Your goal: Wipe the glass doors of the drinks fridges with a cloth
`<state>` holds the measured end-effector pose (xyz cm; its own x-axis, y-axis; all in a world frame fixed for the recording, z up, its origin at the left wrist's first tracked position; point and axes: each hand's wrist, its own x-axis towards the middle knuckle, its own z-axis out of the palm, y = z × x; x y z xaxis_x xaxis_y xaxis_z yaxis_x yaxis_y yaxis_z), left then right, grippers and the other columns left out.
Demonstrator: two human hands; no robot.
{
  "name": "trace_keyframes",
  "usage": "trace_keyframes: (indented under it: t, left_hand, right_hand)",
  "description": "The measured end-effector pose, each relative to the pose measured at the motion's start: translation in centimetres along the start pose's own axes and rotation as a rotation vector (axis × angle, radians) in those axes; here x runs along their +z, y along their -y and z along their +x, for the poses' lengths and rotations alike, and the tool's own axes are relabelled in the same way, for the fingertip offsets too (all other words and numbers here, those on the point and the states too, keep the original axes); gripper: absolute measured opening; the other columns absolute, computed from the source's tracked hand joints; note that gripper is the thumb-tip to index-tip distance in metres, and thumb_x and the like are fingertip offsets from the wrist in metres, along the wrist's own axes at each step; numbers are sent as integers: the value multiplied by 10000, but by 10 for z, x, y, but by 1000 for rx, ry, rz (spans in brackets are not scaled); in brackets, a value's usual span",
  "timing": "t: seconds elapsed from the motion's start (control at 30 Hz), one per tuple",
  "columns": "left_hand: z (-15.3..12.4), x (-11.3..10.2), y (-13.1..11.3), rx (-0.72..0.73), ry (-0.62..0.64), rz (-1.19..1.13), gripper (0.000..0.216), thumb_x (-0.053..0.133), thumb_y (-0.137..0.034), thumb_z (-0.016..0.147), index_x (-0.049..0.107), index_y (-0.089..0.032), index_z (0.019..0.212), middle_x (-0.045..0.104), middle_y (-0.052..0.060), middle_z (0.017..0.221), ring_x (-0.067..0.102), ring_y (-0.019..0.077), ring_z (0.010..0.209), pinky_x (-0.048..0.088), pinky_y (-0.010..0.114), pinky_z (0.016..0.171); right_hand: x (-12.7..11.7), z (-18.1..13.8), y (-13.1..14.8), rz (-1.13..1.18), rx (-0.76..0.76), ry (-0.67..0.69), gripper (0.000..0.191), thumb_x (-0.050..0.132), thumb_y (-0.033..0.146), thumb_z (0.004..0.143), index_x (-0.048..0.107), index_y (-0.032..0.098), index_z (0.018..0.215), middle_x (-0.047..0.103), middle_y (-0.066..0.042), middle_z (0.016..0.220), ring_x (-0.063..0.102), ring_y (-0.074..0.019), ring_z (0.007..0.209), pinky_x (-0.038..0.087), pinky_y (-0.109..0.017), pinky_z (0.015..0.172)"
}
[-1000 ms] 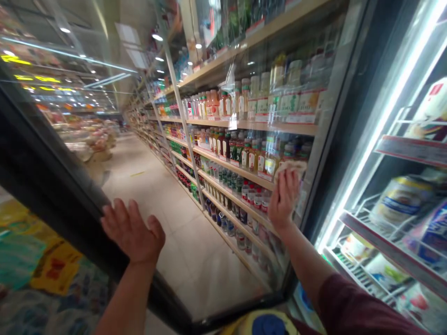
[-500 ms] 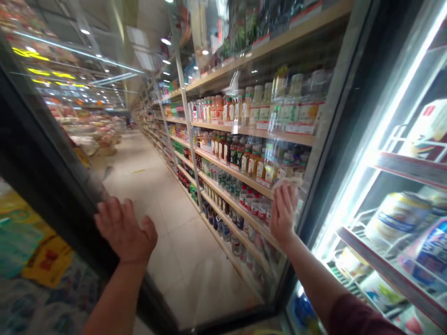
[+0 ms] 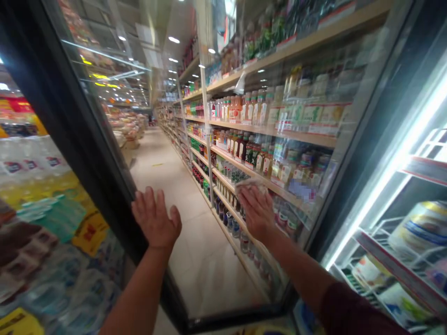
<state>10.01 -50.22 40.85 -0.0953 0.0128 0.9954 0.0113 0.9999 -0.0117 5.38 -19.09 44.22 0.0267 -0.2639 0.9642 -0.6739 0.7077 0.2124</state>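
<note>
An open glass cooler door swings out in front of me, its black frame running down the left. My left hand rests flat on the glass near that frame, fingers spread. My right hand presses a pale cloth against the glass, fingers laid over it. Through the pane I see the aisle and shelves of bottles.
The lit cooler interior with wire shelves and packaged goods is at the right. Long wooden shelves of drinks line the aisle seen through the glass. Stacked bottled goods fill the left. The tiled aisle floor runs away ahead.
My right hand with the cloth has slid left and down across the glass. My left hand has shifted slightly right. The view has swung, so the door frame now stands steeper.
</note>
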Motion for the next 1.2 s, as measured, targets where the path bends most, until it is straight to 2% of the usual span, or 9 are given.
trace_keyframes:
  t: [0.23, 0.37, 0.5, 0.7, 0.77, 0.9, 0.97, 1.1, 1.2]
  left_hand:
    - [-2, -13, -6, -118, 71, -38, 597, 464, -392, 1011, 510, -91, 1525, 445, 248, 1615, 159, 325, 1640, 153, 615, 1321]
    - [-2, -19, -9, -234, 122, -117, 620, 448, -476, 1007, 565, -93, 1479, 454, 254, 1606, 154, 348, 1639, 110, 623, 1318]
    - [-2, -22, -11, -241, 142, -139, 629, 451, -483, 1005, 559, -96, 1489, 438, 249, 1619, 133, 350, 1642, 101, 624, 1317]
    - [-2, -20, -10, -253, 150, -160, 647, 437, -476, 1010, 529, -88, 1520, 411, 245, 1639, 94, 343, 1647, 92, 634, 1318]
    - [-2, -19, -10, -234, 152, -156, 643, 444, -452, 1009, 511, -85, 1532, 403, 247, 1643, 81, 342, 1649, 85, 642, 1318]
    - [-2, -16, -8, -190, 146, -144, 640, 472, -411, 1001, 484, -80, 1548, 394, 256, 1645, 67, 343, 1650, 78, 649, 1317]
    - [-2, -14, -8, -198, 152, -152, 643, 473, -414, 999, 481, -82, 1550, 388, 256, 1649, 65, 349, 1650, 75, 657, 1315]
    - [-2, -9, -6, -178, 135, -134, 630, 467, -387, 1011, 473, -66, 1553, 357, 268, 1661, 72, 359, 1648, 88, 658, 1315]
    - [-2, -6, -2, -29, 45, -148, 656, 447, -337, 1032, 360, -72, 1626, 273, 269, 1698, 87, 371, 1644, 107, 676, 1305]
  right_hand:
    - [11, 86, 2, -52, 191, -167, 559, 353, 139, 1051, 464, 217, 1594, 536, -80, 1590, 319, -223, 1609, 206, -526, 1361]
    - [24, 49, 46, -31, 113, -108, 535, 414, 120, 1027, 519, 174, 1549, 595, -78, 1537, 265, -174, 1628, 96, -409, 1396]
    - [28, 11, 81, 19, -25, -15, 471, 447, 138, 1017, 628, 256, 1435, 698, 25, 1408, 381, -95, 1566, 115, -304, 1395]
    - [22, 71, 63, -42, 214, -16, 468, 352, 165, 1080, 572, 186, 1492, 538, -59, 1592, 296, -157, 1613, 172, -419, 1372]
    - [26, 61, 72, -46, 203, 5, 463, 364, 163, 1077, 569, 181, 1492, 548, -46, 1585, 306, -149, 1607, 153, -409, 1375]
    - [40, -8, 109, 10, 10, 47, 412, 449, 181, 1032, 687, 272, 1356, 690, 49, 1421, 463, -65, 1504, 94, -277, 1382]
    - [42, -28, 115, 97, -118, 181, 455, 451, 153, 1016, 660, 262, 1405, 642, 51, 1486, 428, -58, 1526, 119, -286, 1386]
    - [35, -8, 93, 101, 12, 107, 473, 424, 116, 1023, 620, 177, 1449, 614, -33, 1522, 313, -100, 1598, 166, -325, 1380]
    - [34, 9, 82, 43, 156, 42, 461, 404, 129, 1042, 591, 161, 1462, 589, -65, 1546, 255, -112, 1622, 158, -342, 1379]
